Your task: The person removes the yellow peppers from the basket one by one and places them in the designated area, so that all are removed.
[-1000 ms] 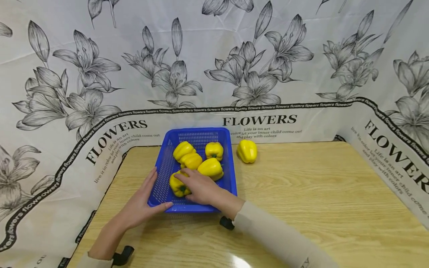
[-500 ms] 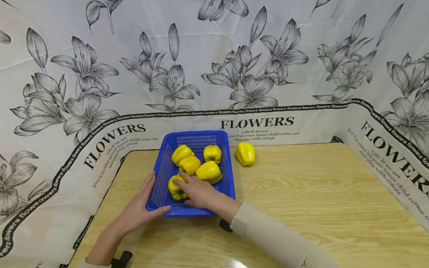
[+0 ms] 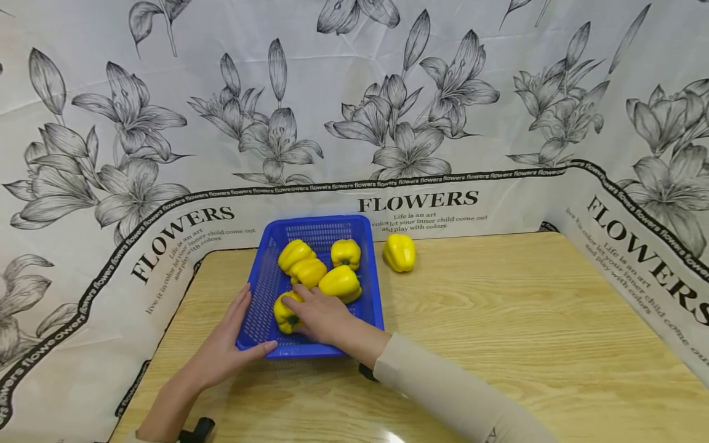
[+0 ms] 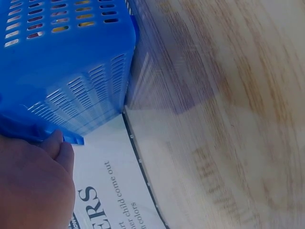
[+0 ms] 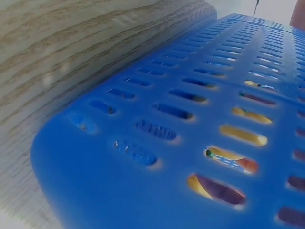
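Observation:
A blue perforated plastic basket (image 3: pixel 375 294) stands on the table with several yellow bell peppers in it. My left hand (image 3: pixel 218 352) holds its near-left corner, fingers along the left side and thumb at the front rim. In the left wrist view, the fingertips (image 4: pixel 66 151) meet the rim. Inside the basket, my right hand (image 3: pixel 325 315) grips the nearest yellow bell pepper (image 3: pixel 283 314), whose green stem end faces me. Behind it lie other peppers, among them one bell pepper (image 3: pixel 339 282) just beyond the right hand. The right wrist view shows mainly the slotted basket wall (image 5: pixel 119 191).
One more yellow bell pepper (image 3: pixel 399 253) lies on the wooden table (image 3: pixel 498 320), right of the basket. A white floral cloth (image 3: pixel 310 80) hangs behind and at the sides of the table. Dark wrist-camera mounts show beneath both wrists.
The whole scene has shifted slightly left in the head view. Both hands keep their places on the basket and the pepper, and the peppers stay where they were.

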